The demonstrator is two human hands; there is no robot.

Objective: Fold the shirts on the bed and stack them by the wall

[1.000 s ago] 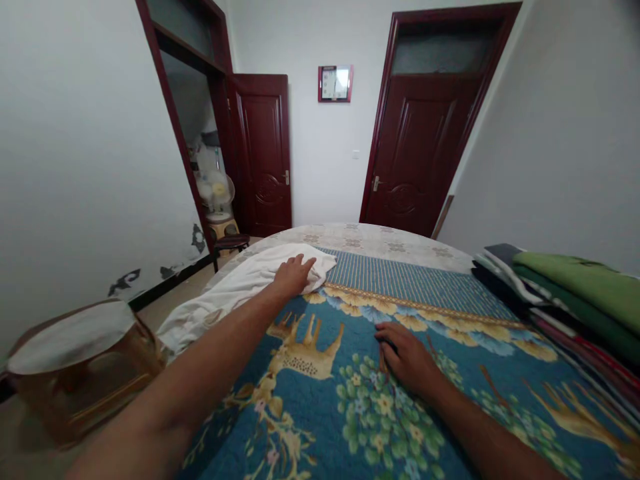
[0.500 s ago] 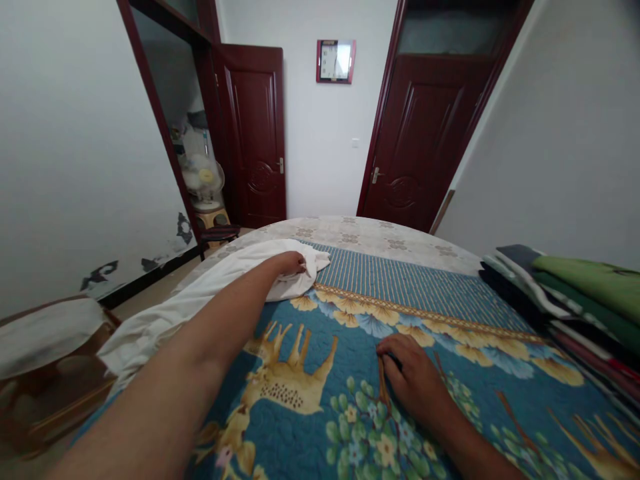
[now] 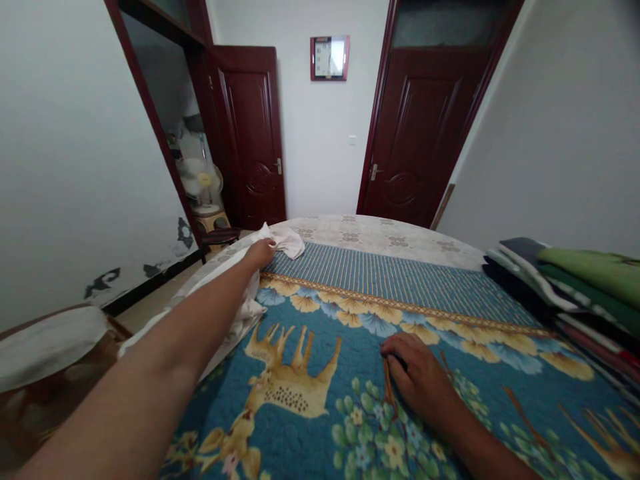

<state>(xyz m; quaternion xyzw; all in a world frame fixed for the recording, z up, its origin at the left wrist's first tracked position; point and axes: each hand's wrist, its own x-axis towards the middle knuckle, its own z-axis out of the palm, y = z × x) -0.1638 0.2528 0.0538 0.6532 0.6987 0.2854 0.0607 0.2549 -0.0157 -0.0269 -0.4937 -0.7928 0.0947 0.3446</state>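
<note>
My left hand (image 3: pixel 262 253) is closed on a white cloth (image 3: pixel 289 241) at the far left part of the bed. One crumpled corner sticks out past the fingers, and the rest trails back under my forearm along the left edge. What kind of cloth it is, I cannot tell. My right hand (image 3: pixel 411 360) rests on the blue quilted bedspread (image 3: pixel 370 360), its fingers curled in with nothing seen in them. The bedspread carries printed deer, flowers and a striped border.
A stack of folded clothes (image 3: pixel 565 287) lies at the right. Beyond the bedspread is a pale patterned cover (image 3: pixel 370 230). A stool-like seat with a white cover (image 3: pixel 50 347) stands at lower left. Further back are a fan (image 3: pixel 203 180) and two dark red doors (image 3: pixel 250 133).
My left hand has moved away and to the left with the white cloth, uncovering more of the bedspread's striped border. My right hand stays almost where it was.
</note>
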